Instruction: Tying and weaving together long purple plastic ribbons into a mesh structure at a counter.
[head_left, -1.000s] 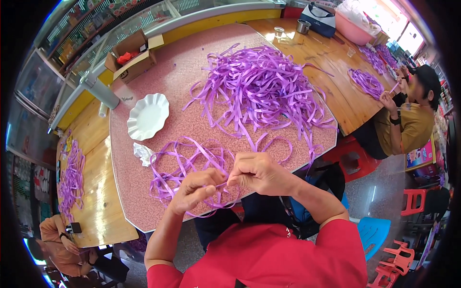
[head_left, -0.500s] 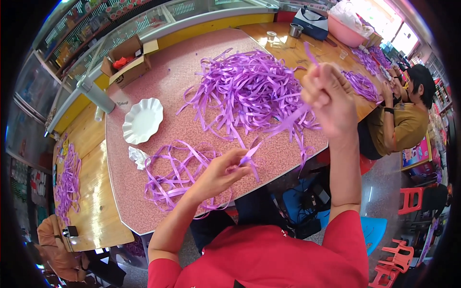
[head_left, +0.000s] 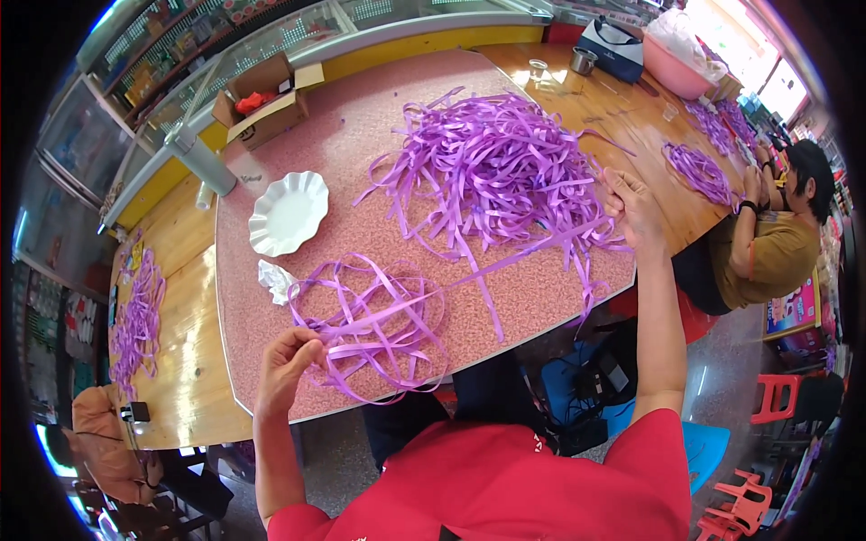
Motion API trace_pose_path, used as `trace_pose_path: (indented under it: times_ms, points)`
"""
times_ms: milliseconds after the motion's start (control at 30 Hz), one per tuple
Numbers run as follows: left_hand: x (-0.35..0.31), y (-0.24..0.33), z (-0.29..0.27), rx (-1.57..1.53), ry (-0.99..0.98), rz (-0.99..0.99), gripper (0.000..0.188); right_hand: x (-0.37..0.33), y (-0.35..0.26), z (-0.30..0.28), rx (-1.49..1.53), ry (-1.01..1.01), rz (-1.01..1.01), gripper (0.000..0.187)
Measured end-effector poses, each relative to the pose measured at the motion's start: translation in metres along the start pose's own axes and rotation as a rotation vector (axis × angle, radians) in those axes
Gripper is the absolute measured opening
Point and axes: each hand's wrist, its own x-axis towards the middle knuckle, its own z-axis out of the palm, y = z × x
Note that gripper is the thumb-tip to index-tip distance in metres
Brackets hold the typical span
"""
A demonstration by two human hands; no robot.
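Note:
A purple ribbon (head_left: pixel 514 258) runs taut and slanting across the pink table between my two hands. My left hand (head_left: pixel 287 368) is closed in a pinch on its lower end, at the near left table edge. My right hand (head_left: pixel 634 209), fingers also closed, grips the other end near the table's right side. Just behind that hand lies a large tangled heap of purple ribbons (head_left: pixel 501 171). Looser ribbon loops (head_left: pixel 383 338) spread beside my left hand, partly under the stretched strip.
A white scalloped dish (head_left: pixel 289 216) and crumpled white tissue (head_left: pixel 274 281) lie on the table's left. Behind stand a grey bottle (head_left: pixel 206 164) and an open carton (head_left: pixel 271 122). A co-worker (head_left: pixel 767 239) sits at right by more ribbons (head_left: pixel 699 173); another person (head_left: pixel 113 442) sits at lower left.
My left hand has moved down and left, drawing the ribbon out straight. My right hand has come down from its raised position and slightly outward. The view has shifted a little.

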Motion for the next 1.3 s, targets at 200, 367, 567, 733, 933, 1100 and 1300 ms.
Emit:
trace_pose_path:
  times_ms: [200, 367, 567, 733, 933, 1100, 1300]
  points:
    - [0.016, 0.006, 0.038, 0.096, 0.003, 0.026, 0.014, -0.029, 0.010, 0.093, -1.462, 0.183, -0.797, 0.034]
    - [0.036, 0.022, 0.102, 0.097, -0.217, 0.094, 0.018, -0.104, 0.046, 0.213, -0.523, -0.673, -0.374, 0.033]
    - [0.034, 0.019, 0.088, 0.063, -0.211, 0.062, 0.018, -0.102, 0.054, 0.199, -0.422, -0.653, 0.158, 0.016]
    - [0.030, 0.006, 0.084, -0.013, -0.220, 0.028, 0.021, -0.104, 0.066, 0.212, -0.440, -0.742, 0.021, 0.020]
    - [0.047, 0.006, 0.082, -0.061, -0.282, 0.025, 0.022, -0.101, 0.072, 0.231, -0.603, -0.696, -0.110, 0.017]
    - [0.085, 0.014, 0.044, 0.309, -0.141, 0.137, 0.023, -0.086, 0.079, 0.239, -0.648, -0.619, -0.111, 0.010]
    - [0.151, -0.014, -0.042, 1.379, 0.589, 0.477, 0.042, -0.069, 0.101, 0.231, -0.248, -0.533, -0.070, 0.012]
